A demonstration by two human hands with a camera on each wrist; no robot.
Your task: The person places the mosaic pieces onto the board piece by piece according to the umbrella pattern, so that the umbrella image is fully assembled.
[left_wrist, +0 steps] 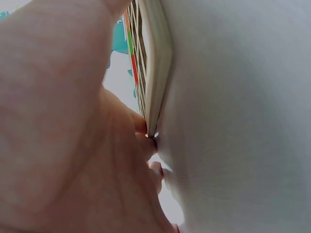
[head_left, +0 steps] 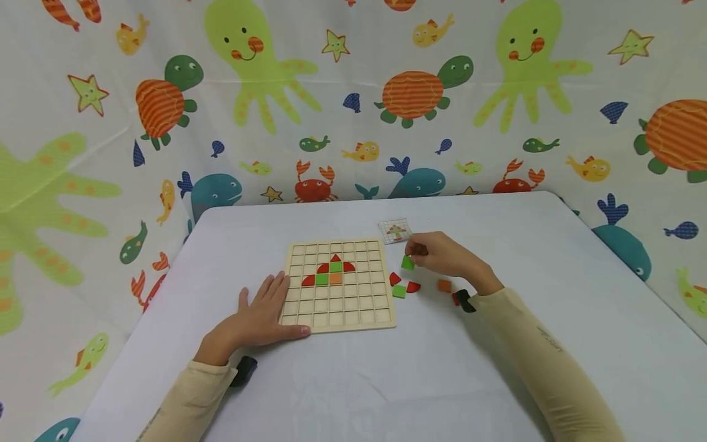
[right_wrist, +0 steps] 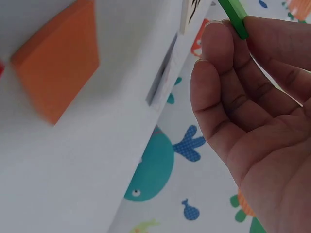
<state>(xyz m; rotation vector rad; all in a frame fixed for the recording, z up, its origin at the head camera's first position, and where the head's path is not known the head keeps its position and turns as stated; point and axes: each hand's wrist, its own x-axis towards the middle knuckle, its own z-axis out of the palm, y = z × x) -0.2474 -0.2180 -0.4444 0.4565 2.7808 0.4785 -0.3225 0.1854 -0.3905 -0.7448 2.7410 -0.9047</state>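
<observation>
A wooden grid board (head_left: 351,303) lies on the table, with red, green and orange tiles set in some of its squares. My left hand (head_left: 256,319) rests at its lower left corner, fingers straight along the left edge and thumb along the front edge; the left wrist view shows the fingers touching the board's side. Right of the board, my right hand (head_left: 444,255) pinches a green square tile (right_wrist: 235,17) between thumb and fingertips, above the table. Below that hand lie another green tile (head_left: 399,291) and two red rounded pieces (head_left: 413,286).
A small pattern card (head_left: 393,229) with a gridded picture lies behind the board's right corner. An orange square (head_left: 444,285) sits beneath the right wrist, and a reddish piece (head_left: 455,299) is partly hidden by the wrist's black device. A sea-animal curtain (head_left: 353,147) hangs behind the white table.
</observation>
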